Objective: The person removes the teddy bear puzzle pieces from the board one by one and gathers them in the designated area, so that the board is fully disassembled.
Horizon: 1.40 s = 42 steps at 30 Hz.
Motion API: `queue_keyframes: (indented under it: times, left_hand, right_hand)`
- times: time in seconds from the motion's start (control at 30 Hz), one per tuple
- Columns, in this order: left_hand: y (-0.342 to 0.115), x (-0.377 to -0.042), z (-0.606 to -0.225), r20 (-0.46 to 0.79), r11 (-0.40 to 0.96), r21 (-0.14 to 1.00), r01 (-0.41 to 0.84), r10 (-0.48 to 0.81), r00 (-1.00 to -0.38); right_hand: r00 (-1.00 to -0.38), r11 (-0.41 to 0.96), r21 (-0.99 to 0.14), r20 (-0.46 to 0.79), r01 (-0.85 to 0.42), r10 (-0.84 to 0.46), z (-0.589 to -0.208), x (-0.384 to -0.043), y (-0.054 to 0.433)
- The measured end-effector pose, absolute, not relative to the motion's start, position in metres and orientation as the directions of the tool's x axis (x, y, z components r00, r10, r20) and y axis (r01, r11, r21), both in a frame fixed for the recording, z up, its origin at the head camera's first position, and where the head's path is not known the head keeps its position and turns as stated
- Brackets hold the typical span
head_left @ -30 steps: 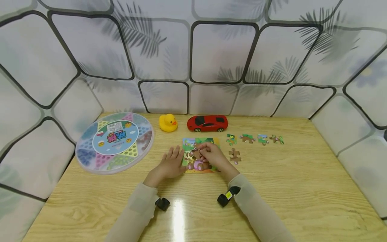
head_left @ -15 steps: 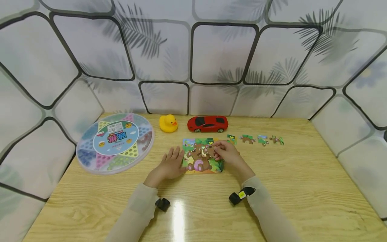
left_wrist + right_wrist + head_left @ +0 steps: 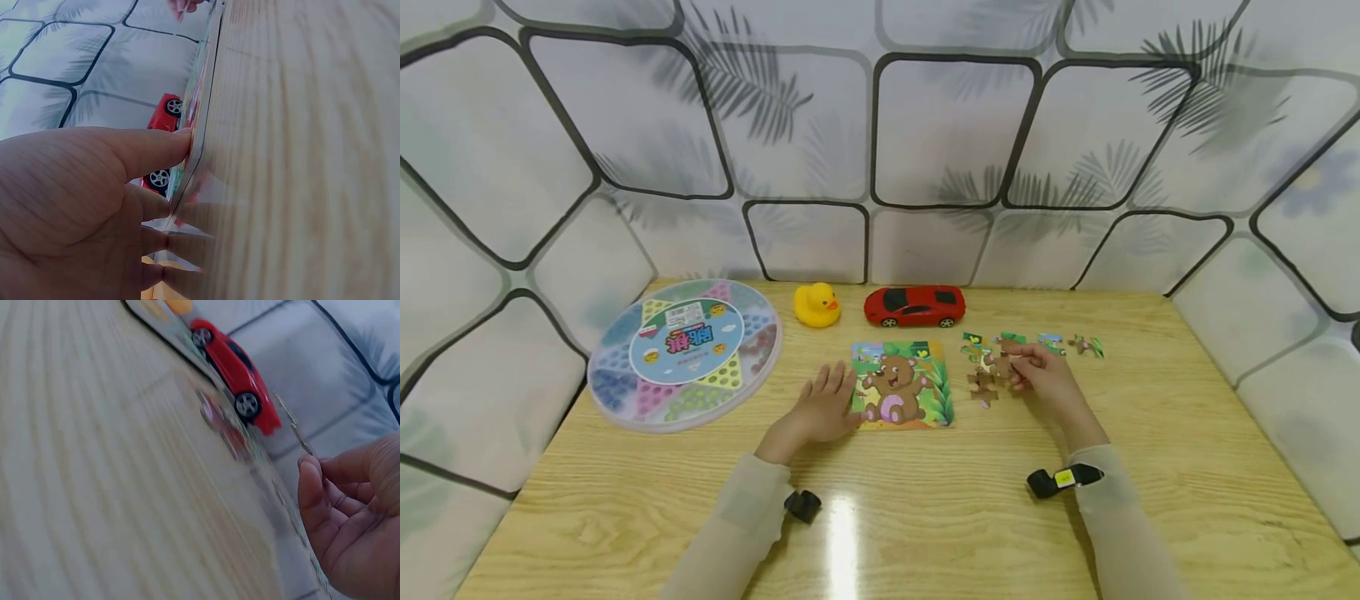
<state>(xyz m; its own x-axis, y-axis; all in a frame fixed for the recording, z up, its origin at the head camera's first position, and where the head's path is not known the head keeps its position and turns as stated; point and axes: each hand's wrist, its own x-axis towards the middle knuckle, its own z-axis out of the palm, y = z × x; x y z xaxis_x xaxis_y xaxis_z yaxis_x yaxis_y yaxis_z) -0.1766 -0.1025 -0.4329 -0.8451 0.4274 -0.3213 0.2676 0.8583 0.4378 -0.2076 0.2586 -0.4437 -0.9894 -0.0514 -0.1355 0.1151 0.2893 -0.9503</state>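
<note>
A bear picture puzzle board (image 3: 892, 387) lies flat on the wooden table. My left hand (image 3: 823, 408) rests palm down at its left side, fingers straight and spread; in the left wrist view the thumb (image 3: 165, 149) touches the board's edge. To the right of the board, my right hand (image 3: 1051, 385) pinches a brown jigsaw piece (image 3: 292, 424) between thumb and fingertips, raised above the table. In the head view this piece overlaps other loose pieces. Another brown jigsaw piece (image 3: 982, 390) lies just below it, and a jigsaw piece with a yellow bird (image 3: 973, 342) lies behind.
More loose jigsaw pieces (image 3: 1051, 342) form a row at the back right, the farthest a brown and green piece (image 3: 1087, 345). Behind the board stand a yellow rubber duck (image 3: 817, 305) and a red toy car (image 3: 914, 307). A round Chinese checkers box (image 3: 685, 354) lies at left.
My right hand has moved rightward from over the board to above the loose pieces, carrying the jigsaw piece. The bear picture is now uncovered. My left hand has stayed in place.
</note>
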Motion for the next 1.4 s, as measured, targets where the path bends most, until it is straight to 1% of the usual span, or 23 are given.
queue_keyframes:
  times: [0.13, 0.3, 0.57, 0.77, 0.93, 1.13, 1.4]
  left_hand:
    - [-0.102, -0.176, -0.432, -0.318, 0.860, 0.432, 0.271, 0.427, -0.846]
    - [-0.103, -0.176, -0.434, -0.311, 0.860, 0.425, 0.281, 0.431, -0.847]
    - [-0.103, -0.177, -0.434, -0.310, 0.861, 0.424, 0.281, 0.430, -0.848]
    - [-0.103, -0.178, -0.432, -0.318, 0.862, 0.424, 0.277, 0.428, -0.846]
    - [-0.104, -0.179, -0.433, -0.326, 0.868, 0.410, 0.280, 0.426, -0.844]
    - [-0.103, -0.180, -0.435, -0.323, 0.863, 0.421, 0.280, 0.431, -0.842]
    - [-0.102, -0.177, -0.434, -0.320, 0.859, 0.430, 0.279, 0.434, -0.842]
  right_hand:
    - [-0.987, 0.295, -0.943, -0.163, 0.154, -0.005, -0.446, -0.206, 0.275]
    - [-0.980, 0.312, -0.930, -0.195, 0.193, 0.028, -0.446, -0.203, 0.283]
    - [-0.983, 0.370, -0.911, -0.181, 0.181, 0.035, -0.446, -0.203, 0.284]
    - [-0.982, 0.398, -0.898, -0.166, 0.187, 0.087, -0.447, -0.203, 0.286]
    - [-0.981, 0.370, -0.909, -0.163, 0.191, 0.104, -0.448, -0.203, 0.287]
    - [-0.980, 0.331, -0.923, -0.167, 0.194, 0.110, -0.450, -0.201, 0.289]
    - [-0.982, 0.289, -0.939, -0.167, 0.187, 0.092, -0.448, -0.199, 0.288]
